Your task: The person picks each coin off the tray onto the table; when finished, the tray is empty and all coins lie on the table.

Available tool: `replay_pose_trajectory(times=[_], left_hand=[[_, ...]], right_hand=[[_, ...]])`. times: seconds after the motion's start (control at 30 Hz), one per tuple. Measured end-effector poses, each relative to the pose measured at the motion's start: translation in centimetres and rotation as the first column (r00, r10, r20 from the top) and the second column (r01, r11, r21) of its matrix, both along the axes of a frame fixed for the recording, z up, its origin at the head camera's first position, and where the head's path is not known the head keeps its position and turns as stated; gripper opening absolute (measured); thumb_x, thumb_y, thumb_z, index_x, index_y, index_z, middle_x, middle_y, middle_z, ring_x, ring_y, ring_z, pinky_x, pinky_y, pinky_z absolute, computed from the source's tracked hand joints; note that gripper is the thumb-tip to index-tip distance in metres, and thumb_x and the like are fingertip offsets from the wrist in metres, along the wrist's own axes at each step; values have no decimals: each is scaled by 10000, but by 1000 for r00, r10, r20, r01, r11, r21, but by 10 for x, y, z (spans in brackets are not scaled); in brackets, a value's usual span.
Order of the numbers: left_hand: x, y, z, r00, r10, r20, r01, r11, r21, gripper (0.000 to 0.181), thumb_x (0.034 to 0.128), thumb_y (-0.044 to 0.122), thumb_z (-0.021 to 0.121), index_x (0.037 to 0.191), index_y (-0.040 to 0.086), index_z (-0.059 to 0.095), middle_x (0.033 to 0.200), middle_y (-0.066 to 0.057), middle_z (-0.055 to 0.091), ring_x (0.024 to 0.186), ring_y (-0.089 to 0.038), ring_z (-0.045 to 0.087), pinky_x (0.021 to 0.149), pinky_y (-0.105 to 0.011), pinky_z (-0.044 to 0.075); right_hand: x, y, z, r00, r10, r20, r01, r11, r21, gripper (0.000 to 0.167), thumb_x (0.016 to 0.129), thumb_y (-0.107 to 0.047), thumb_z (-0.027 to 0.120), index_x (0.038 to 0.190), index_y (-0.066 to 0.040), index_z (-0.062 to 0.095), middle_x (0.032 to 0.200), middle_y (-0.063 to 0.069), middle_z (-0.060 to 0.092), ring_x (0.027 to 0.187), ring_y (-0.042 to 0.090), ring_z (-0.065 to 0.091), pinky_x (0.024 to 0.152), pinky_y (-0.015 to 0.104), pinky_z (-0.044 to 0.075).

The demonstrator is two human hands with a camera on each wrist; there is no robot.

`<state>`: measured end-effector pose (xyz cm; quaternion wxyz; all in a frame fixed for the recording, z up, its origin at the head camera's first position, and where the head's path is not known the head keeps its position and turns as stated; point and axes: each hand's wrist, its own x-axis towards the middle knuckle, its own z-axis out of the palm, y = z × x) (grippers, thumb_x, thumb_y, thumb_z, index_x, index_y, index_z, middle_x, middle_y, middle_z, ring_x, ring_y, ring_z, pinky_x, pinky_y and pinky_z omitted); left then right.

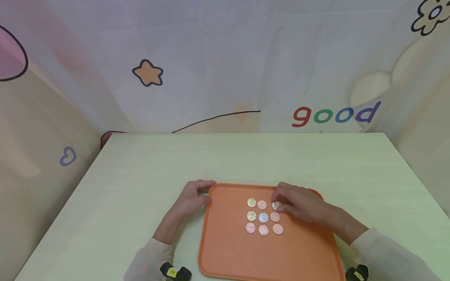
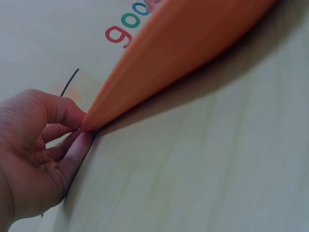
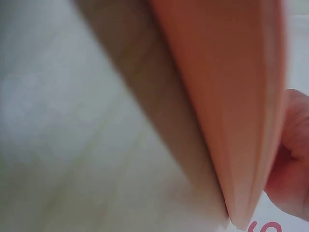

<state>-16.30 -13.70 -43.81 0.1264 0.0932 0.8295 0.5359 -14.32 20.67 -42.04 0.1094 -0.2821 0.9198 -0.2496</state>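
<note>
In the head view an orange tray (image 1: pixel 225 253) holds several round coins in three rows, some gold-coloured, some pinkish, with a silvery one (image 1: pixel 263 217) in the middle. My right hand (image 1: pixel 299 201) reaches over the tray's right side, thumb and index finger pinching a gold-coloured coin (image 1: pixel 276 205) at the right end of the far row. My left hand (image 1: pixel 192 198) holds the tray's far left corner between thumb and fingers; the left wrist view shows the fingertips (image 2: pixel 79 120) against the rim. In the right wrist view, the tray wall (image 3: pixel 227 96) hides most of the right hand (image 3: pixel 292 154).
The tray lies on a pale wooden table (image 1: pixel 246 156). Behind it hangs a printed cloth (image 1: pixel 211 58) with a star and the word "good", and cloth also borders both sides. Dark wrist cameras (image 1: pixel 175 272) sit on both sleeves near the tray's front.
</note>
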Motion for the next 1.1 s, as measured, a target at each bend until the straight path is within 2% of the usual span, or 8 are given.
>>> replay_pose_trajectory(times=[0.2,0.47,0.73,0.83,0.97,1.1], left_hand=[[-1,0,-1,1000,5,4,-5,1000,0,536,774,-73,623,1309,-66,647,1286,-217,674,1205,-348,657,943,-277,505],[-1,-1,-2,1000,6,-3,-6,1000,-12,527,779,-71,623,1306,-62,651,1279,-212,682,1200,-344,656,1000,-371,511],[-2,-1,-3,1000,8,-9,-8,1000,-10,534,774,-65,628,1307,-56,653,1280,-210,682,1200,-343,658,1029,-415,500],[-2,-1,-4,1000,11,-5,-11,1000,-11,538,771,-64,625,1308,-53,654,1283,-206,682,1203,-342,656,1013,-390,506],[-3,-1,-5,1000,13,-3,-13,1000,-15,546,760,-59,626,1305,-51,656,1271,-204,685,1199,-344,658,950,-297,506],[-3,-1,-4,1000,12,-3,-12,1000,-14,548,757,-58,631,1304,-49,658,1269,-203,684,1197,-345,657,902,-246,496]], right_hand=[[0,2,0,999,0,35,1,1000,-30,177,914,-171,729,1027,-262,627,985,-139,635,942,58,571,870,254,520],[-5,4,-3,995,102,-2,-101,992,-78,168,921,-143,715,1032,-264,678,997,-133,658,935,43,575,844,235,510],[-9,9,-5,990,143,-3,-143,985,-98,161,922,-169,719,1051,-266,728,994,-130,702,900,8,587,824,236,522],[-9,10,-5,990,141,31,-136,984,-113,168,921,-181,722,1066,-262,740,985,-128,709,893,4,590,821,228,526],[-9,12,-5,990,121,72,-112,987,-118,182,912,-196,733,1082,-257,757,976,-126,712,879,-3,590,817,218,528],[-9,12,-3,989,115,88,-102,985,-139,202,894,-195,753,1093,-221,773,947,-111,710,841,-12,582,782,206,521]])
